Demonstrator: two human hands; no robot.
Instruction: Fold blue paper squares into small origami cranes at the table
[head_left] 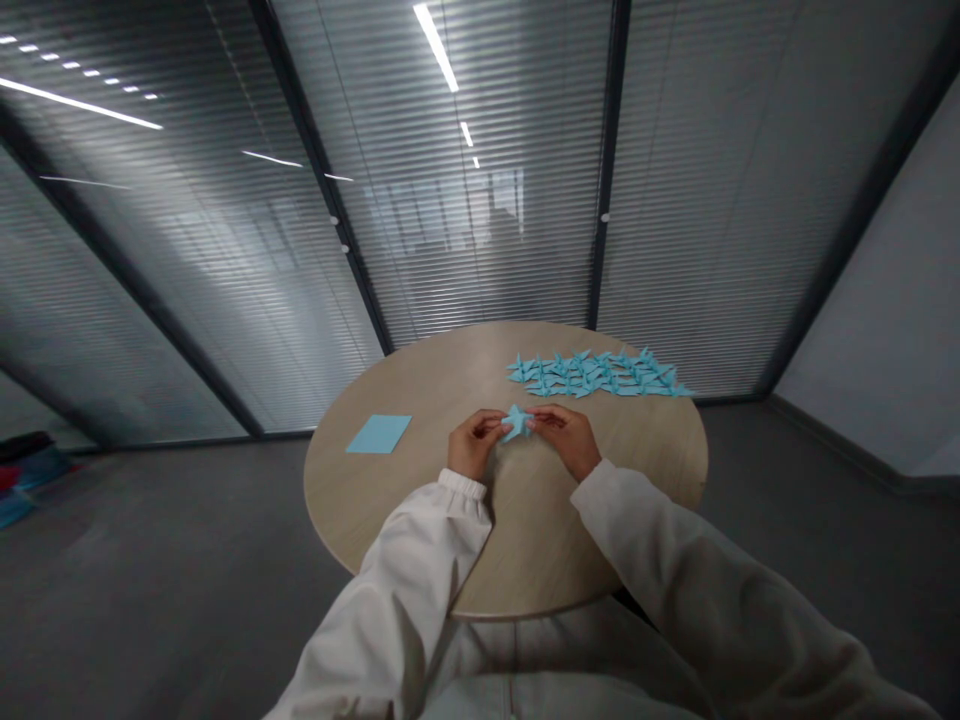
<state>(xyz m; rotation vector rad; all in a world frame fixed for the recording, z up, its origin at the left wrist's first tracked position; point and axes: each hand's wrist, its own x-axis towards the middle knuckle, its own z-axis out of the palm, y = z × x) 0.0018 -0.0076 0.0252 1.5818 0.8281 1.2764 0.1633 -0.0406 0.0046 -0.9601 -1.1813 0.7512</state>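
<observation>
Between my two hands is a light blue origami crane, its pointed parts spread outward, held just above the wooden table. My left hand pinches its left side with thumb and fingertips. On the opposite side, my right hand grips the crane's right edge, thumb below and fingers on top. Fine folds in the paper are too small to make out. Behind my right hand, several finished blue paper cranes stand close together in rows.
A stack or sheet of square blue paper lies on the left of the round wooden table. Glass panels with blinds rise behind the table. A red and blue object sits on the floor at far left.
</observation>
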